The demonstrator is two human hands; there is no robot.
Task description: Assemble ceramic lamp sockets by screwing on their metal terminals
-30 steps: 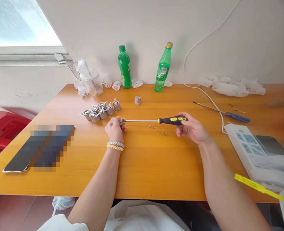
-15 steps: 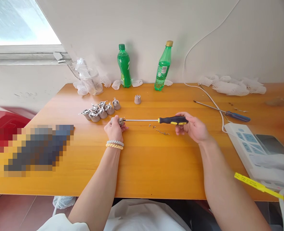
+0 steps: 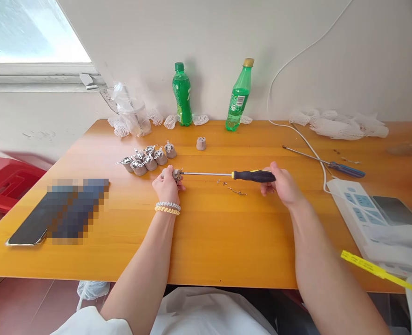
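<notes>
My left hand [image 3: 167, 186] is closed around a small grey socket part [image 3: 175, 174] with a metal clip, held just above the wooden table [image 3: 212, 232]. My right hand [image 3: 282, 186] grips the black-and-yellow handle of a long screwdriver [image 3: 253, 176]. Its shaft runs level to the left and its tip meets the part in my left hand. Tiny screws and a thin metal strip [image 3: 232, 187] lie on the table beneath the shaft.
A cluster of several grey socket parts [image 3: 148, 159] lies behind my left hand, and one more [image 3: 200, 143] stands alone. Two green bottles [image 3: 182, 95] stand at the wall. A blue-handled screwdriver [image 3: 331, 164], a white power strip [image 3: 357, 211] and a phone [image 3: 34, 228] lie at the sides.
My right hand has turned on the screwdriver handle, so the yellow mark no longer shows. My left hand and the part stay in place.
</notes>
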